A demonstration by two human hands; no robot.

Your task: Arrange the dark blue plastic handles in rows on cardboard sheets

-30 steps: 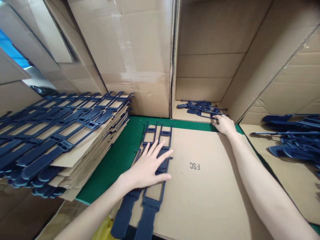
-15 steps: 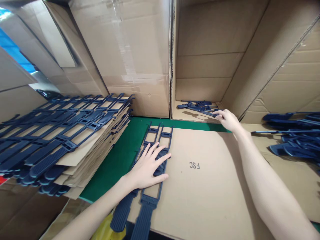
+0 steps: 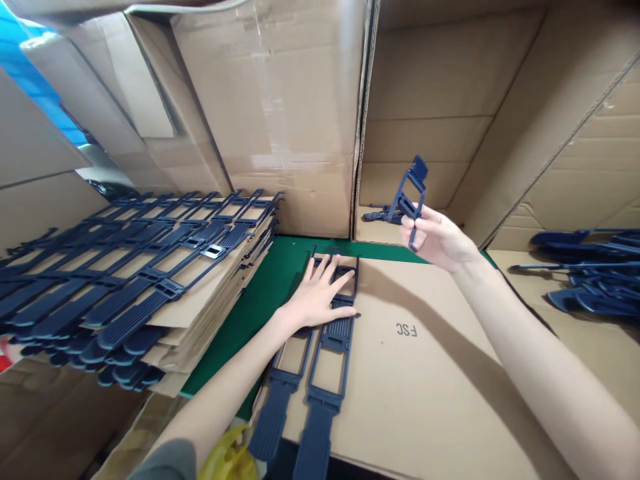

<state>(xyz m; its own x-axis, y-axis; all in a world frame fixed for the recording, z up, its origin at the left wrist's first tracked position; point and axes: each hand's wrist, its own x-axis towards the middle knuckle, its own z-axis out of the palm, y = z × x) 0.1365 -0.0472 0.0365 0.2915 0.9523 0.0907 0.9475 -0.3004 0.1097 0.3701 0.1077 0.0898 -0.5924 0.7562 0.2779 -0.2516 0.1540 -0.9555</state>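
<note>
My left hand (image 3: 320, 293) lies with fingers spread over two long dark-blue plastic frame parts (image 3: 327, 373), which rest side by side on a cardboard sheet (image 3: 400, 393) marked FSC. Raised in my right hand (image 3: 440, 237) is a small dark-blue plastic frame piece (image 3: 411, 193), pinched near its lower end and tilted upward. Behind it, more dark-blue pieces (image 3: 377, 215) lie on the floor of an open cardboard box (image 3: 425, 140), partly hidden by the held piece and my hand.
At left stands a stack of cardboard sheets (image 3: 200, 340) layered with rows of dark-blue frame parts (image 3: 135, 293). A pile of dark-blue parts (image 3: 595, 273) lies at right on cardboard. A green surface (image 3: 240, 320) shows between. A yellow bag (image 3: 230, 457) is below.
My right hand has lifted a small frame piece out of the open box. My left hand has slid farther up the two long parts. The whole view has shifted slightly.
</note>
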